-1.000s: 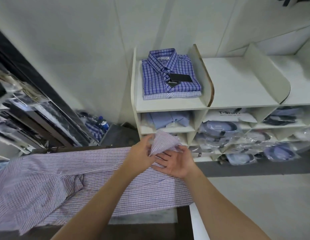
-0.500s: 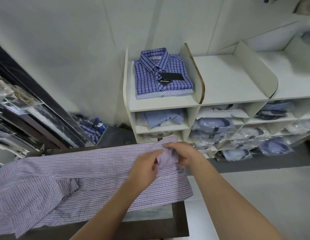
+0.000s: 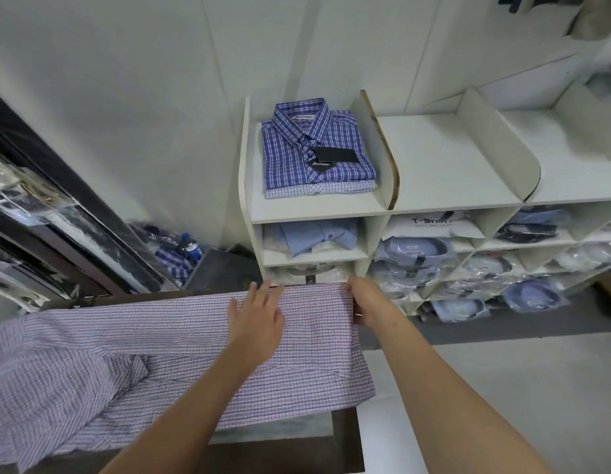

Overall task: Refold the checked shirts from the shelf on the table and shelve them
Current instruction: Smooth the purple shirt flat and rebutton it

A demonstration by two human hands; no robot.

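Smoothing comes first: left hand, its grip open and flat, presses the lilac checked shirt spread on the table; right hand pinches its fold edge. Best sweep creases outward, edges squared.

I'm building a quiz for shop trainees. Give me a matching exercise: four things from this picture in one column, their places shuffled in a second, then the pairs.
Things
1. lilac checked shirt
2. blue checked shirt
3. left hand
4. black tag

Places
A. on the blue checked shirt
B. spread on the table
C. flat on the lilac checked shirt
D. top shelf, leftmost compartment

Pairs: 1-B, 2-D, 3-C, 4-A
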